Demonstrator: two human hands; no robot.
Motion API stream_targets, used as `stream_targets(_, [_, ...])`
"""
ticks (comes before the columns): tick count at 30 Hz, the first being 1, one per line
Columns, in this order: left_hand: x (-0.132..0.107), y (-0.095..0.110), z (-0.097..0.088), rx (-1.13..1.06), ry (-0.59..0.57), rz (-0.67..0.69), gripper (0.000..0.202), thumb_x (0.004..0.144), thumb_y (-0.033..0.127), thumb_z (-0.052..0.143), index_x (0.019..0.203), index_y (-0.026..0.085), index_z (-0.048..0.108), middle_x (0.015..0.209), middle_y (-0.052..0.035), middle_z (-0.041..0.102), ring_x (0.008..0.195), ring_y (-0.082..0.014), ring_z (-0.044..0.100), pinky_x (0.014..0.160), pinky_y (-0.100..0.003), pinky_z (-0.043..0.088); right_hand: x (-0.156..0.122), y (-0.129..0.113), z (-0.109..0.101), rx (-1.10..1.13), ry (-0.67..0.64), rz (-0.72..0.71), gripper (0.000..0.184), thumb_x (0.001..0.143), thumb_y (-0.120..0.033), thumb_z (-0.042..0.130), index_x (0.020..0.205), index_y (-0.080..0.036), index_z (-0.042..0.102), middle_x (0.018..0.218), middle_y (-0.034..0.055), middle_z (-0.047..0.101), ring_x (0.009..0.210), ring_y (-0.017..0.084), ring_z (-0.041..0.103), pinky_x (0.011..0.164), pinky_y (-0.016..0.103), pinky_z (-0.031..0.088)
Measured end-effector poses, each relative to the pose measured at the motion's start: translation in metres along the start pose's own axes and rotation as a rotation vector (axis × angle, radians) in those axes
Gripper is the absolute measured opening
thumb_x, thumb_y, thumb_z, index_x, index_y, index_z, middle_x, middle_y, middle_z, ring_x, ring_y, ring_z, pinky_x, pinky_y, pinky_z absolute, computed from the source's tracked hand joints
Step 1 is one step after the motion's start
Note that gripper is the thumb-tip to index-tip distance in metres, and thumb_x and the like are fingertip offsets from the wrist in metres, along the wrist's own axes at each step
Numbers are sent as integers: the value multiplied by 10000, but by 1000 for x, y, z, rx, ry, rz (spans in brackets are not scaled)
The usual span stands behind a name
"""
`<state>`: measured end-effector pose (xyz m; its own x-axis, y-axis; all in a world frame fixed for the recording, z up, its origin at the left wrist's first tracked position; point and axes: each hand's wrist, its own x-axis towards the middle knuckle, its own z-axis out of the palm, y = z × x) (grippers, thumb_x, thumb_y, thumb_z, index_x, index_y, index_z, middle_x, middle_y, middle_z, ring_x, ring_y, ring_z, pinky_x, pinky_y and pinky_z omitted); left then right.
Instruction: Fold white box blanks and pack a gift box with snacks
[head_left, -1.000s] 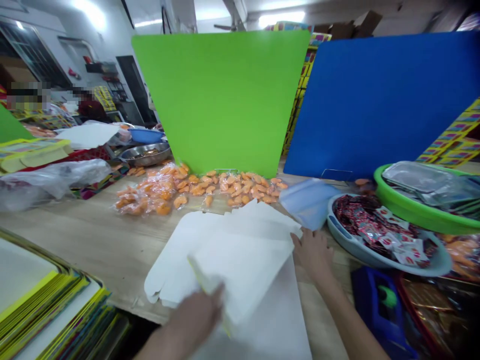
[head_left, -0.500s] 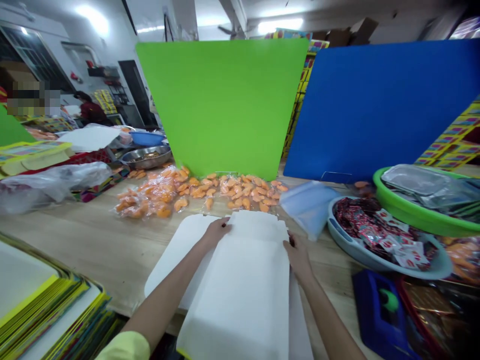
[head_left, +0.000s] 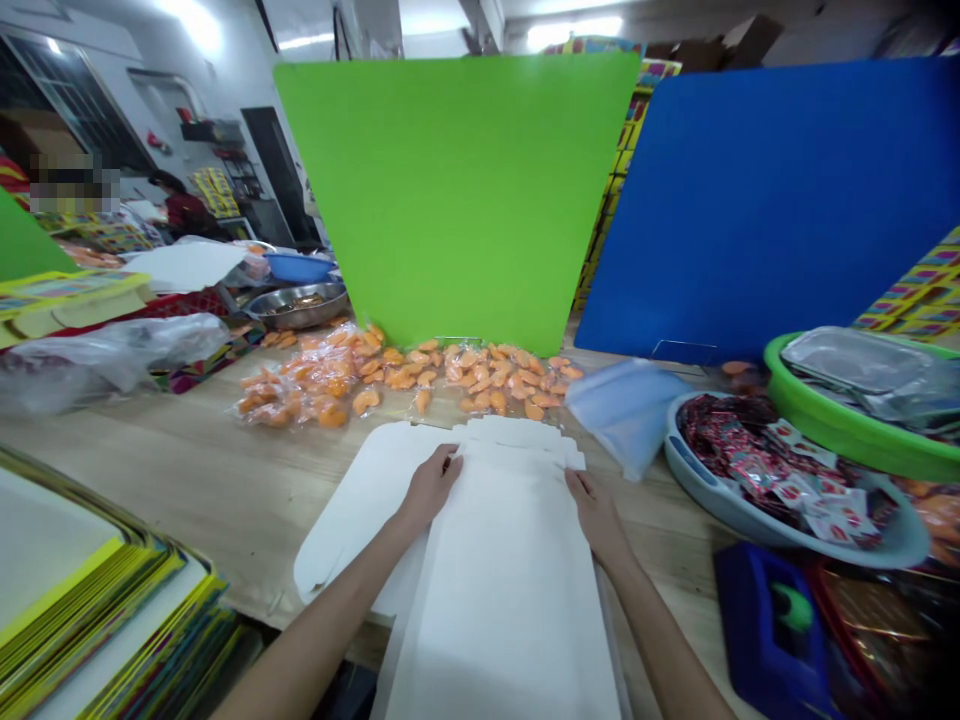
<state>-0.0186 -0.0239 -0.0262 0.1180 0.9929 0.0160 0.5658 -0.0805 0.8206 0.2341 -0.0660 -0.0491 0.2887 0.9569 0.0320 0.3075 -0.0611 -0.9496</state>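
Observation:
A white die-cut cardboard sheet, scored with fold lines and notched at its far end, lies lengthwise in front of me. My left hand grips its left edge near the far end, fingers curled round it. On the opposite edge my right hand holds the sheet the same way, thumb toward the top. A rounded white flap spreads flat on the table to the left, partly under my left forearm. Where the flap joins the sheet is hidden.
Orange wrapped pieces lie beyond the sheet, before a green board and a blue board. At right sit a pale blue basin of small packets, a green basin and a blue tape dispenser. Stacked cardboard stands at left.
The sheet's far end has tilted down and its side edges now bend along the fold lines. Both hands still hold it, the right slightly lower. The camera view has shifted a little.

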Motion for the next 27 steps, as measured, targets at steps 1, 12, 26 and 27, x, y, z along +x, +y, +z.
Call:
stream_targets(1, [-1,0,1,-3,7,0,333,829,428,367,976,194,552,835,-28,615,777,-182,550,701,-280,409,-1,0,1,0,-2,-5,440,725,-574,436,707,-154,567,676,27,562,692,184,494,656,299,385])
stream_targets(12, [-2,-1,11,-98,51,64,360,869,438,283,686,191,472,849,-28,512,850,-164,490,822,-296,383,0,2,8,69,8,18,222,716,-420,421,752,-209,479,652,-17,454,629,160,456,568,265,379])
stream_targets(26, [-11,1,28,-180,204,35,342,854,486,299,767,200,464,702,15,483,707,-146,475,679,-253,383,1,-4,15,114,90,-8,469,805,-573,241,701,-201,506,789,47,556,782,192,508,742,316,394])
stream_targets(27, [-12,2,27,-178,213,31,378,860,493,265,764,197,478,729,3,513,744,-156,491,702,-258,385,0,-4,15,116,106,-2,505,808,-588,223,675,-197,513,776,51,562,765,191,510,737,315,393])
